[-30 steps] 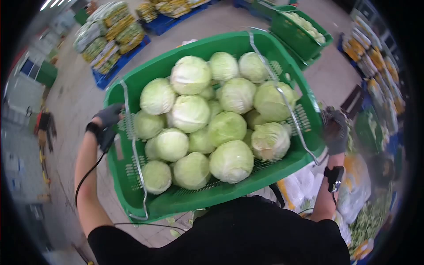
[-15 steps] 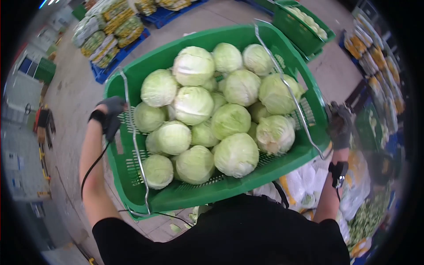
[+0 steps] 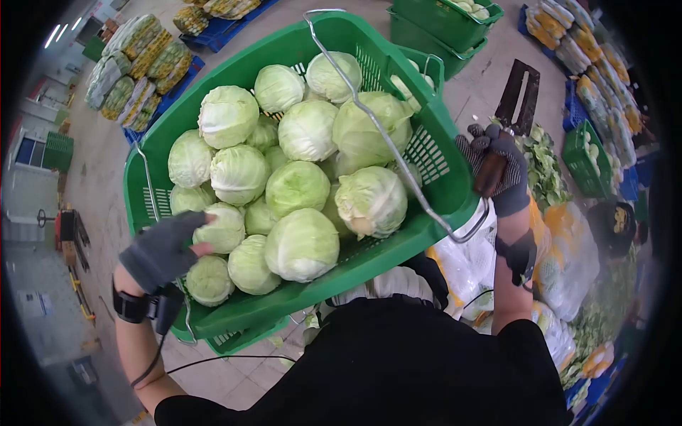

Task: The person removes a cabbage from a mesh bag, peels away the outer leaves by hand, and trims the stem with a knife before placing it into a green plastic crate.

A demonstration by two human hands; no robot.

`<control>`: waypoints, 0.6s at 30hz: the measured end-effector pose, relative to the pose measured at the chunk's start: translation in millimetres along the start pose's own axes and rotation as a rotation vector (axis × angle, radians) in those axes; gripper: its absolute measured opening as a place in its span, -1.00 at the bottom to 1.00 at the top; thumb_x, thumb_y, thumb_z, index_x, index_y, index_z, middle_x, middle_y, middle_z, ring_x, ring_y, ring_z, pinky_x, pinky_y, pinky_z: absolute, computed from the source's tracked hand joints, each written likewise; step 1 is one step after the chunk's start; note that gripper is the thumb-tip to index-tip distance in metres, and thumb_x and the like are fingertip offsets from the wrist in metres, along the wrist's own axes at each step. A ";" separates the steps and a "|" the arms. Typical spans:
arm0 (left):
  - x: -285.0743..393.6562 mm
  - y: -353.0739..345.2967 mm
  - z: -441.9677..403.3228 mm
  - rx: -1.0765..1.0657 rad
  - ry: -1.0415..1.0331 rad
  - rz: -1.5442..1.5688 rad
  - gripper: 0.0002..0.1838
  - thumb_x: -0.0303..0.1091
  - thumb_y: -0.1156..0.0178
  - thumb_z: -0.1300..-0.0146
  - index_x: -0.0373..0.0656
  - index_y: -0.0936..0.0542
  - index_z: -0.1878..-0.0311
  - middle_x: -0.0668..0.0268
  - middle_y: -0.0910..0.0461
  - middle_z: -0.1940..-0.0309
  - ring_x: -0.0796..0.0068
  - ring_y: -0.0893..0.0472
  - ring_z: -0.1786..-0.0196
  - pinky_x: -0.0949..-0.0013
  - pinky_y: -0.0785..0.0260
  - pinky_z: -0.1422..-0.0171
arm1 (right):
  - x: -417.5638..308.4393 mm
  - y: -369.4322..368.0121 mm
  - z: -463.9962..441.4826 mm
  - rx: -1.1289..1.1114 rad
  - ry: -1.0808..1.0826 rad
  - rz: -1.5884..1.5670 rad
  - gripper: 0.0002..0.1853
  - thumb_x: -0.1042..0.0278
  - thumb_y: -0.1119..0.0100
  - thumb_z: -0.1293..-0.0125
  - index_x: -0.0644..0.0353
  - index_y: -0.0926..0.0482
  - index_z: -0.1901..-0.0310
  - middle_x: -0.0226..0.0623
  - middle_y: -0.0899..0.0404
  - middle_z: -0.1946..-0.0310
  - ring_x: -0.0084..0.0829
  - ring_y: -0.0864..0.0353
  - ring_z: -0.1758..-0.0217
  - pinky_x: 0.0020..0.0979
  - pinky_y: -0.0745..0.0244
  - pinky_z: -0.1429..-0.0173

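Note:
A green crate (image 3: 419, 234) full of pale green cabbages (image 3: 302, 245) stands in front of me, its metal handles (image 3: 383, 135) resting over both ends. My left hand (image 3: 167, 248), in a grey fingerless glove, is over the crate's left side by the nearest-left cabbages; its thumb and fingers are apart and nothing is between them. My right hand (image 3: 499, 167), gloved too, is wrapped round the brown wooden handle of a knife (image 3: 518, 99) just outside the crate's right end. The wide dark blade, with a long slot, points up and away.
More green crates (image 3: 440, 32) stand beyond at the upper right. Bagged produce sits on blue pallets (image 3: 167, 103) at the upper left and at the right. Loose leaves (image 3: 543, 167) and filled plastic bags (image 3: 568, 263) lie at the right. Another crate's edge (image 3: 245, 337) shows underneath.
My left hand has left the crate's left end and moved over the cabbages. My right hand has come off the right end, and the knife now shows clearly in it. The view has shifted.

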State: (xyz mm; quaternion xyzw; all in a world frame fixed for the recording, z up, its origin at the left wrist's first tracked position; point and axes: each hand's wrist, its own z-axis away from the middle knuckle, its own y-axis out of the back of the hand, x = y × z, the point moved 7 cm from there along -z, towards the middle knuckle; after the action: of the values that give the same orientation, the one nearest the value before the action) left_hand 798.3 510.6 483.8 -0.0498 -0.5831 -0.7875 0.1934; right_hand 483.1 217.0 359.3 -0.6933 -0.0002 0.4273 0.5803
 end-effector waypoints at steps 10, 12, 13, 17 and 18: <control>77.8 -120.1 -54.5 -0.413 0.208 0.132 -0.86 -0.32 -0.15 -0.01 -0.15 -0.49 0.37 0.17 -0.51 0.41 0.18 -0.52 0.29 0.26 -0.33 0.23 | -73.4 86.3 -5.3 0.110 -0.091 0.094 -0.80 0.56 -0.02 0.11 0.19 -0.29 0.39 -0.11 -0.37 0.28 -0.35 -0.45 0.24 -0.07 -0.38 -0.07; 85.6 -114.2 -52.7 -0.296 0.241 0.069 -0.90 -0.34 -0.14 -0.01 -0.13 -0.47 0.42 0.17 -0.47 0.45 0.15 -0.50 0.31 0.19 -0.32 0.24 | -76.1 114.7 -11.9 0.133 -0.080 0.184 -0.80 0.58 -0.02 0.11 0.19 -0.29 0.39 -0.13 -0.37 0.28 -0.33 -0.44 0.19 -0.08 -0.38 -0.07; 85.4 -116.0 -50.4 -0.260 0.251 0.040 -0.90 -0.35 -0.14 -0.01 -0.13 -0.47 0.41 0.17 -0.47 0.43 0.14 -0.49 0.31 0.19 -0.32 0.23 | -81.2 128.8 -12.2 0.164 -0.056 0.283 -0.80 0.59 -0.02 0.10 0.20 -0.30 0.38 -0.14 -0.37 0.27 -0.32 -0.42 0.15 -0.09 -0.38 -0.07; 89.0 -115.5 -50.2 -0.256 0.275 0.025 -0.88 -0.35 -0.15 0.00 -0.14 -0.46 0.41 0.15 -0.46 0.39 0.11 -0.48 0.31 0.18 -0.32 0.24 | -86.1 115.8 5.2 0.247 -0.113 0.154 -0.79 0.60 0.00 0.08 0.22 -0.33 0.33 -0.14 -0.40 0.24 -0.29 -0.43 0.10 -0.20 -0.39 -0.08; 87.4 -116.6 -49.6 -0.254 0.283 0.055 -0.87 -0.35 -0.16 0.00 -0.15 -0.47 0.40 0.14 -0.46 0.39 0.11 -0.48 0.31 0.18 -0.32 0.24 | -85.8 123.0 8.8 0.269 -0.088 0.148 -0.76 0.59 0.00 0.07 0.22 -0.34 0.29 -0.12 -0.42 0.21 -0.28 -0.46 0.15 -0.19 -0.39 -0.08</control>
State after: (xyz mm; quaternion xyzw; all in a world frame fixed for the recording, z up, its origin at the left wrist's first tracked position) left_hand 682.9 471.2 389.9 0.0214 -0.4443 -0.8483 0.2872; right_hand 362.5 141.3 311.4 -0.5882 0.0824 0.4950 0.6342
